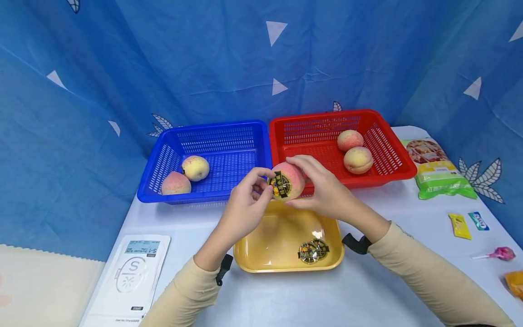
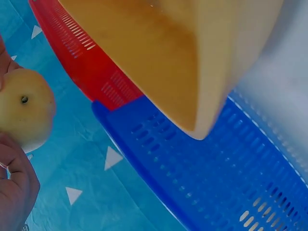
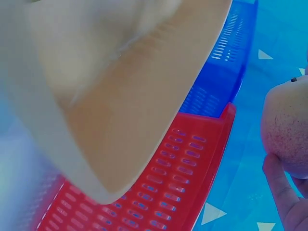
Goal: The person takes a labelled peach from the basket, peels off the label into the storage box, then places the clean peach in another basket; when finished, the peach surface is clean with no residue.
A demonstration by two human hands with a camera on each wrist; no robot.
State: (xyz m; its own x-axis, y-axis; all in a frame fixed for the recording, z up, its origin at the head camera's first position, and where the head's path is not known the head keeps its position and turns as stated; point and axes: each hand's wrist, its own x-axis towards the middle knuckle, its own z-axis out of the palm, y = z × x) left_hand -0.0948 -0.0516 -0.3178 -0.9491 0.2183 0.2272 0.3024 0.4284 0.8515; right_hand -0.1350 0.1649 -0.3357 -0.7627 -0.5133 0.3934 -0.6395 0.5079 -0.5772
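Note:
Above the yellow tray (image 1: pixel 265 245), my right hand (image 1: pixel 323 184) holds a pink-yellow peach (image 1: pixel 295 178), thumb below and fingers over the top. A round black-and-yellow sticker (image 1: pixel 282 185) covers the peach's left side. My left hand (image 1: pixel 247 200) has its thumb and curled index finger pinching at that sticker's left edge. A second sticker (image 1: pixel 313 251) of the same kind lies in the tray. The left wrist view shows the stem dimple of the held peach (image 2: pixel 29 108); in the right wrist view a right finger touches the peach (image 3: pixel 288 127) from below.
Behind stand a blue basket (image 1: pixel 204 125) and a red basket (image 1: pixel 323 117), each with two peaches inside. At right lie a green food bag (image 1: pixel 439 170), small candy packets and a pink lollipop (image 1: pixel 503 253). A white pouch (image 1: pixel 130 277) lies at left.

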